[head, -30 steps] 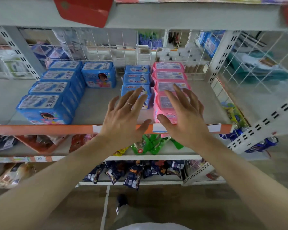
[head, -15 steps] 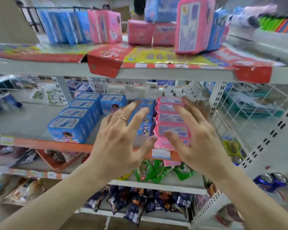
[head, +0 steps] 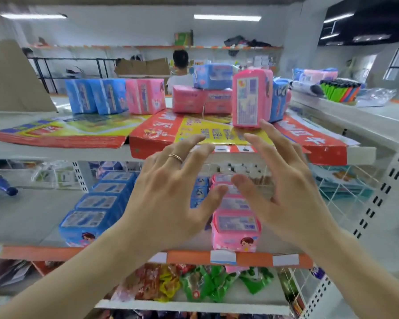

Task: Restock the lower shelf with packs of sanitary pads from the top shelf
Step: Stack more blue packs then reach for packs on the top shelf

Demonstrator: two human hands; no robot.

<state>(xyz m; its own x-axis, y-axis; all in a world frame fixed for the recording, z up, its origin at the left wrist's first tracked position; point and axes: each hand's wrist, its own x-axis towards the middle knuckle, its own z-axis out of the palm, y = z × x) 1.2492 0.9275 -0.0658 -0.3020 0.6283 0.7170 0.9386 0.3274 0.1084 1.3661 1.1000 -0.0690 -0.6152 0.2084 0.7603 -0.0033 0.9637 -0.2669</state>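
Plainly, in the head view, both hands are seen raised in front of the shelving with fingers spread and nothing held. The left hand (head: 168, 194), with a thin ring (head: 176, 157) worn on one finger, is held with fingers slightly bent and apart, and the right hand (head: 283, 192) is likewise held with its fingers splayed, one fingertip lying just below the upright pink pack (head: 249, 97) at the front of the top shelf (head: 55, 150); whether it is touched cannot be told. That pack is stood on end on flattened printed cardboard (head: 194, 132) laid over the shelf. Behind it, flat pink packs (head: 200, 100) are laid side by side with a blue pack (head: 212, 75) resting on top, and further left a row of upright blue packs (head: 95, 95) is lined up beside standing pink packs (head: 145, 95). On the lower shelf (head: 28, 217), a row of pink packs (head: 235, 224) is set running back from the orange front edge, partly hidden by the hands, and a row of blue packs (head: 97, 203) is set to its left, with more blue packs glimpsed between the hands. Snack bags (head: 194, 286) in red, yellow and green are seen on the shelf beneath. A person (head: 180, 67) is seen in the background beyond the top shelf.
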